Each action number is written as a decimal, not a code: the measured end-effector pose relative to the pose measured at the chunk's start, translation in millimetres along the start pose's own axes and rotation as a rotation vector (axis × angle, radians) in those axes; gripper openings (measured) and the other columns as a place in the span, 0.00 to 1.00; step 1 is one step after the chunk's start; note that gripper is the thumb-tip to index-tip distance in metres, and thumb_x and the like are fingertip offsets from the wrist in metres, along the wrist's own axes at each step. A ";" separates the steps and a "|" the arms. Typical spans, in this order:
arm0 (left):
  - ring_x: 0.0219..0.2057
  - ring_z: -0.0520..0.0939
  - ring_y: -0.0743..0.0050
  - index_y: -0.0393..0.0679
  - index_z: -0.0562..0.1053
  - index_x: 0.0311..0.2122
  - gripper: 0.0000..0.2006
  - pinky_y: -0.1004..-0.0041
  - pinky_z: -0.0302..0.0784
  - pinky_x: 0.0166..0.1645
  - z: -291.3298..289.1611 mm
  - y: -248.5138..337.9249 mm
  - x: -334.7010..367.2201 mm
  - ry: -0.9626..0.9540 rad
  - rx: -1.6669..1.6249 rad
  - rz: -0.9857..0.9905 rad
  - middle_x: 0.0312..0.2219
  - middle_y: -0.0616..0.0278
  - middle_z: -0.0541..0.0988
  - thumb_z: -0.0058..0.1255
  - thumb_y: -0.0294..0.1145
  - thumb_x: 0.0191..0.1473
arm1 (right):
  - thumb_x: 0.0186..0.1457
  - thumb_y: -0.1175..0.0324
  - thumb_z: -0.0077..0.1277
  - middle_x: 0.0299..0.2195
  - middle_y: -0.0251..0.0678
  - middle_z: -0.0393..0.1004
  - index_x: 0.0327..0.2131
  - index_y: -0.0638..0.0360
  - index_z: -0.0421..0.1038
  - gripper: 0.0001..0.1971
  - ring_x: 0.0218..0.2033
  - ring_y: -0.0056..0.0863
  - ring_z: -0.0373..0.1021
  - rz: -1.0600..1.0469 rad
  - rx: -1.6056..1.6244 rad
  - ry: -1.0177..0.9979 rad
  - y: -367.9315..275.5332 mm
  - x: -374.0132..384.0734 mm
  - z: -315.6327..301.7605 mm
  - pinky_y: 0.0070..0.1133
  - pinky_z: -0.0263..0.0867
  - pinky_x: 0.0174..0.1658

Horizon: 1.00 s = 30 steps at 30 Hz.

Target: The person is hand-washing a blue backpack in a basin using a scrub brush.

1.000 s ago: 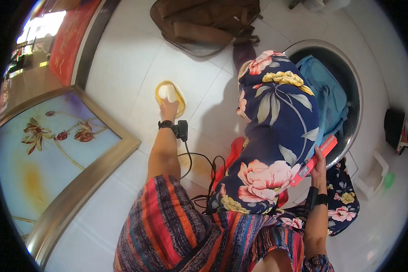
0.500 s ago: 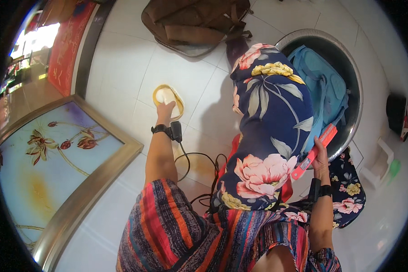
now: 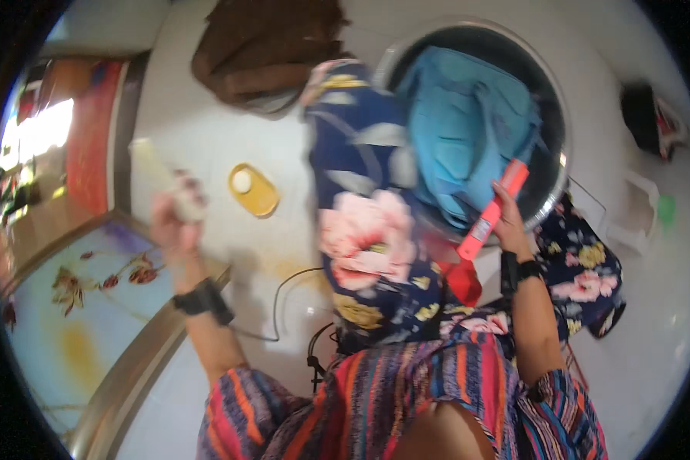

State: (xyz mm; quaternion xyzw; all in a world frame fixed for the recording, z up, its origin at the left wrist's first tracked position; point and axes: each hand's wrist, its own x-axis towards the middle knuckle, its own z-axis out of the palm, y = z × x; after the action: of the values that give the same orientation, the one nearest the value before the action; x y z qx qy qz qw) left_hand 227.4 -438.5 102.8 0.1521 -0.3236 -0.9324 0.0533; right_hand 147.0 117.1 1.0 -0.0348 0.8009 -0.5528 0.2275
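At the left, my left hand [image 3: 175, 238] is raised above the floor, its fingers closed round a pale, whitish object [image 3: 190, 201] with dark patches; motion blur hides its kind. A pale streak runs up from the hand. On the floor to its right lies a yellow oval dish [image 3: 262, 201] with a small round white piece [image 3: 241, 182] at one end. My right hand [image 3: 509, 218] grips a long coral-red plastic brush [image 3: 492, 215], held slantwise at the near rim of a metal basin [image 3: 553, 207]. A light blue backpack [image 3: 456, 115] sits in the basin, behind the brush.
A brown bag [image 3: 268, 61] lies on the tiles at the far side. My leg in flowered cloth [image 3: 372, 222] stretches between dish and basin. A framed flower picture [image 3: 100, 291] leans at the left. Black cable [image 3: 277, 314] trails from my left wrist. White plastic piece [image 3: 636, 211] stands right.
My left hand has lifted off the yellow dish and moved left, carrying the pale object. My right hand still holds the brush. The whole view has shifted, showing more of the backpack.
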 end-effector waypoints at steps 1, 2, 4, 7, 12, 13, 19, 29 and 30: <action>0.34 0.70 0.67 0.37 0.56 0.50 0.24 0.72 0.73 0.34 33.5 17.4 -1.7 -0.002 0.064 0.025 0.37 0.55 0.66 0.45 0.28 0.46 | 0.45 0.76 0.49 0.47 0.33 0.61 0.50 0.59 0.59 0.25 0.48 0.25 0.59 -0.078 -0.050 0.066 9.0 0.3 0.7 0.20 0.53 0.52; 0.34 0.70 0.68 0.36 0.54 0.51 0.25 0.75 0.74 0.30 69.1 27.6 0.9 -0.195 0.126 0.034 0.36 0.55 0.65 0.44 0.28 0.48 | 0.46 0.73 0.52 0.37 0.29 0.63 0.43 0.57 0.63 0.18 0.38 0.20 0.62 0.251 0.514 0.115 20.1 17.0 4.2 0.18 0.58 0.40; 0.32 0.71 0.68 0.36 0.53 0.51 0.23 0.75 0.74 0.29 134.9 20.5 4.5 -0.293 0.080 -0.015 0.35 0.55 0.64 0.40 0.27 0.50 | 0.45 0.73 0.55 0.27 0.27 0.68 0.34 0.57 0.66 0.12 0.30 0.20 0.67 0.528 1.140 0.364 23.2 38.2 14.1 0.19 0.66 0.33; 0.28 0.73 0.69 0.35 0.54 0.51 0.21 0.74 0.74 0.29 212.7 -30.7 8.2 -0.128 0.173 -0.239 0.34 0.51 0.68 0.40 0.31 0.54 | 0.46 0.72 0.54 0.34 0.35 0.69 0.37 0.61 0.64 0.14 0.37 0.27 0.68 0.476 1.245 0.286 31.2 39.2 10.5 0.24 0.66 0.44; 0.24 0.77 0.72 0.33 0.59 0.46 0.20 0.76 0.76 0.29 261.1 -188.7 26.0 -0.212 0.565 -0.525 0.30 0.50 0.74 0.47 0.32 0.51 | 0.46 0.72 0.53 0.34 0.38 0.70 0.37 0.64 0.63 0.14 0.36 0.28 0.69 0.415 1.380 0.265 2.6 25.5 15.5 0.25 0.66 0.43; 0.24 0.77 0.72 0.36 0.59 0.47 0.19 0.76 0.76 0.29 253.6 -215.8 29.5 -0.227 0.574 -0.564 0.30 0.51 0.74 0.47 0.32 0.52 | 0.46 0.72 0.53 0.34 0.38 0.70 0.38 0.64 0.63 0.15 0.36 0.29 0.69 0.409 1.403 0.244 -3.2 22.1 14.7 0.26 0.66 0.44; 0.22 0.76 0.78 0.39 0.64 0.43 0.16 0.76 0.72 0.24 235.5 -319.4 46.7 -0.368 1.160 -0.473 0.23 0.60 0.75 0.45 0.36 0.52 | 0.46 0.73 0.53 0.31 0.35 0.71 0.35 0.62 0.65 0.11 0.32 0.26 0.70 0.352 1.423 0.346 24.6 27.3 5.7 0.23 0.68 0.39; 0.30 0.73 0.36 0.40 0.66 0.41 0.14 0.56 0.69 0.35 191.4 -344.9 13.6 -0.360 1.637 -0.230 0.26 0.41 0.74 0.43 0.32 0.48 | 0.45 0.73 0.54 0.29 0.34 0.70 0.33 0.62 0.65 0.12 0.30 0.27 0.69 0.427 1.479 0.398 18.8 30.7 10.1 0.25 0.69 0.37; 0.30 0.74 0.37 0.40 0.66 0.41 0.14 0.57 0.69 0.35 184.5 -345.7 10.4 -0.339 1.639 -0.209 0.26 0.41 0.74 0.44 0.32 0.48 | 0.45 0.72 0.54 0.29 0.35 0.70 0.34 0.63 0.65 0.12 0.30 0.27 0.70 0.434 1.482 0.401 14.5 29.9 10.1 0.26 0.69 0.37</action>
State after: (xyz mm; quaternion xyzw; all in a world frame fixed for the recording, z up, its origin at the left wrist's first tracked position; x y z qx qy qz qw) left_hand 158.5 -60.9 23.4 0.0300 -0.8858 -0.4128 -0.2098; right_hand 127.2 104.7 -24.7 0.3823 0.2393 -0.8806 0.1453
